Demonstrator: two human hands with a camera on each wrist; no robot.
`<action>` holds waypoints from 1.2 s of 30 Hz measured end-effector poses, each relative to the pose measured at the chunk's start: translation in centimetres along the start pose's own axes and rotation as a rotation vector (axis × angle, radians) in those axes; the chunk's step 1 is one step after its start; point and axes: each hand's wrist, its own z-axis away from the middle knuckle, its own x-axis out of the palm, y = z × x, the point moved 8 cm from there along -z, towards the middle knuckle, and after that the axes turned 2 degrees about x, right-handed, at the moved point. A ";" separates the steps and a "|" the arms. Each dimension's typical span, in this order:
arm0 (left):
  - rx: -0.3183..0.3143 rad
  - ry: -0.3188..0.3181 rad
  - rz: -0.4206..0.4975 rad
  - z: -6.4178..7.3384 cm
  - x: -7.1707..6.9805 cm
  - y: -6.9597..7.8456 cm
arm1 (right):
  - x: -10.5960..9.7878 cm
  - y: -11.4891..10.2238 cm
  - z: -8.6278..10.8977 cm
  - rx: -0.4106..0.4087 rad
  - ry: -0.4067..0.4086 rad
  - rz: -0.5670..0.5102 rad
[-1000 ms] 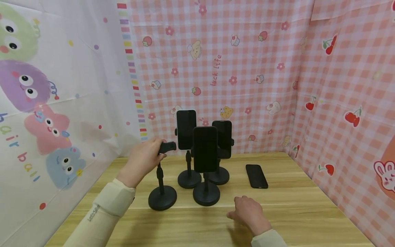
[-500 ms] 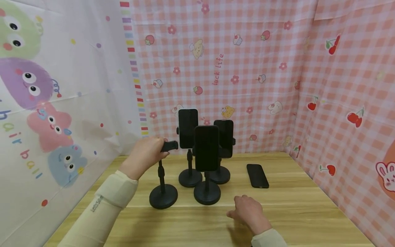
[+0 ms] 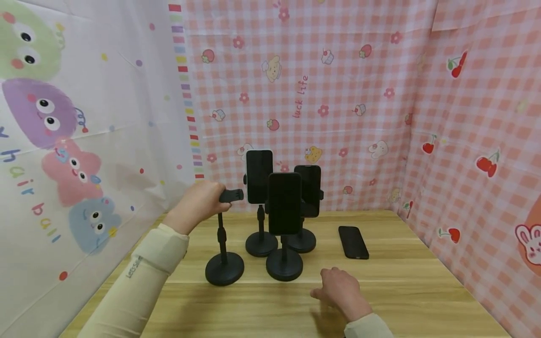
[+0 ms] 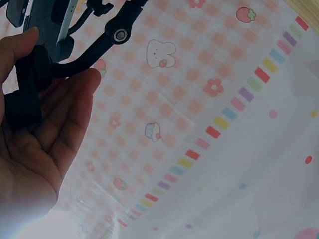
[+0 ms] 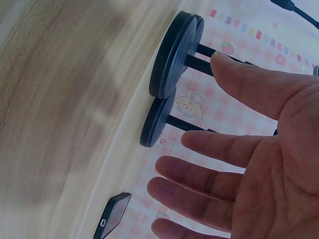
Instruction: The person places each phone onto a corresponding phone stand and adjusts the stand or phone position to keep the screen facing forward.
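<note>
At the left of the head view, my left hand (image 3: pixel 198 204) grips the black clamp head (image 3: pixel 232 195) of a phone stand, whose round base (image 3: pixel 225 270) rests on the table. No phone is in this clamp. In the left wrist view, the thumb and fingers wrap round the black clamp (image 4: pixel 27 94), beside a bent arm joint (image 4: pixel 118 35). My right hand (image 3: pixel 340 292) hovers low at the front right, holding nothing. The right wrist view shows its fingers (image 5: pixel 199 191) spread and loosely straight.
Three upright stands bear dark-screened phones: a front phone (image 3: pixel 285 204), a back-left phone (image 3: pixel 259 176) and a back-right phone (image 3: pixel 313 190). Another phone (image 3: pixel 353 242) lies flat on the wooden table (image 3: pixel 401 281), farther right. Patterned cloths (image 3: pixel 338 84) hang behind and at both sides.
My left hand and the clamp head have risen and tipped slightly, while the stand's base stays put. The right hand keeps its place. The head view has shifted a little.
</note>
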 end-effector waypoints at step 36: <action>-0.031 0.010 0.043 0.4 0.2 -0.1 | -1.5 3.1 -1.7 0.029 -0.034 0.027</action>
